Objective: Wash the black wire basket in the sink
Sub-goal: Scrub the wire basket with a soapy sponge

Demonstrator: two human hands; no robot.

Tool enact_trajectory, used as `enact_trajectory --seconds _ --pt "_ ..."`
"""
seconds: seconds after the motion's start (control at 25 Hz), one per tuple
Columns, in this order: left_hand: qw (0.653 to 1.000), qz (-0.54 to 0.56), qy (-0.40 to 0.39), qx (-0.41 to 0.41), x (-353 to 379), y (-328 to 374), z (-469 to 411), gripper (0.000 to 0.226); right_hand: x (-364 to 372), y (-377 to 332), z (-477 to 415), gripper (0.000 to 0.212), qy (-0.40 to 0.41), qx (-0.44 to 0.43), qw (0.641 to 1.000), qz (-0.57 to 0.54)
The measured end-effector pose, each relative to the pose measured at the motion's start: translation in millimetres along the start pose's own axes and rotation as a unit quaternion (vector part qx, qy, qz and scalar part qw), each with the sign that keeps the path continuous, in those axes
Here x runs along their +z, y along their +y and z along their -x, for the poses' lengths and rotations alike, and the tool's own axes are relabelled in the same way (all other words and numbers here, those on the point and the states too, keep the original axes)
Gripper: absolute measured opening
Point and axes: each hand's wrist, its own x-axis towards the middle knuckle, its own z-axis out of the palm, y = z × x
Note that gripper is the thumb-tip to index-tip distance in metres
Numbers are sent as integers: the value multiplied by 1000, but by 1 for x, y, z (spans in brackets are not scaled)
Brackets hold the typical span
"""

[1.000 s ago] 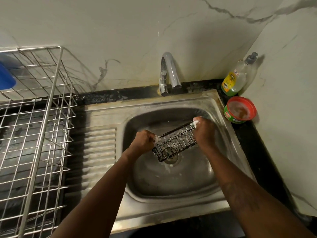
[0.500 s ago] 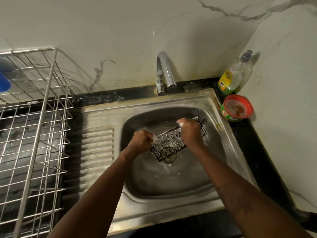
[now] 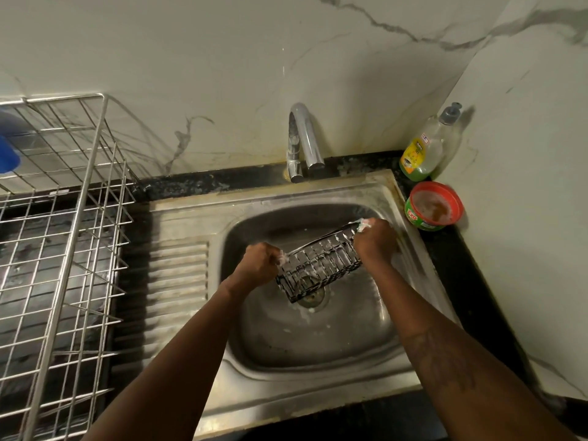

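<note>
**Stroke running back out to the far right corner of the black wire basket [image 3: 319, 268]**

Left hand [image 3: 259, 265] is clenching the near left end of the basket, fingers curled round the wire, keeping it tilted over the drain [image 3: 313, 297] inside the sink [image 3: 318, 361]. Right hand [image 3: 375, 241] is curling over the far right corner with a foamy lump [image 3: 362, 223] at its fingertips. Whether a scrub pad is hiding in there, I cannot tell. The two hands are staying apart, one at each end.

Half a second ago the right hand was sitting over the middle of the top rim, and a second ago it was at this same far corner. So it is travelling back and forth along the rim while the left hand is barely shifting. White lather is clinging to the wires and flecks are dotting the basin near the drain. I am reading this as mid-scrub, with soaping under way and rinsing not begun, since no water is showing at the tap [image 3: 302, 138].

The right knuckles are working close to the basin's right wall, so that side is looking tight. The basket's low near corner is hanging near the drain, touching or not I cannot say. The tap is standing well apart at the far rim. A soap bottle [image 3: 426, 148] and a red-rimmed tub [image 3: 434, 206] are crowding the far right counter just beside the sink's corner, where a wide outward swing might be catching them. To the left, the ribbed drainboard [image 3: 178, 281] is lying between the basin and the wire dish rack [image 3: 63, 218], seemingly the easier way out.
</note>
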Motion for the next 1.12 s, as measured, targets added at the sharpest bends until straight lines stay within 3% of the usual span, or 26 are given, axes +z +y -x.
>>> enact_trajectory --seconds 0.12,0.24,0.36,0.48,0.68,0.76,0.84,0.96,1.12 --pt "1000 -17 14 -13 -6 -6 -1 11 -17 -20 4 35 3 -32 999 -22" --pt "999 -30 -22 -10 -6 7 -5 14 -32 -45 14 34 2 -86 996 -13" --pt "997 80 -13 13 -6 47 -3 18 -38 -66 37 40 -31 -145 989 21" --pt "951 307 14 -22 -15 82 -9 22 -31 -79 54 38 -70 -188 979 43" --pt "872 486 41 -45 -22 84 -9 23 -28 -79 51 33 -53 -171 983 -40" --pt "841 534 70 -54 -20 79 -2 26 -28 -69 43 31 -3 -159 983 -91" --pt "817 563 106 -64 -19 70 3 31 -26 -60 40 31 33 -165 984 -64" --pt "804 576 132 -68 -15 56 6 32 -19 -55 53 32 -6 -203 976 -72" --pt "800 590 102 -48 -10 56 14 30 -4 -62 74 27 -26 -283 954 -98"
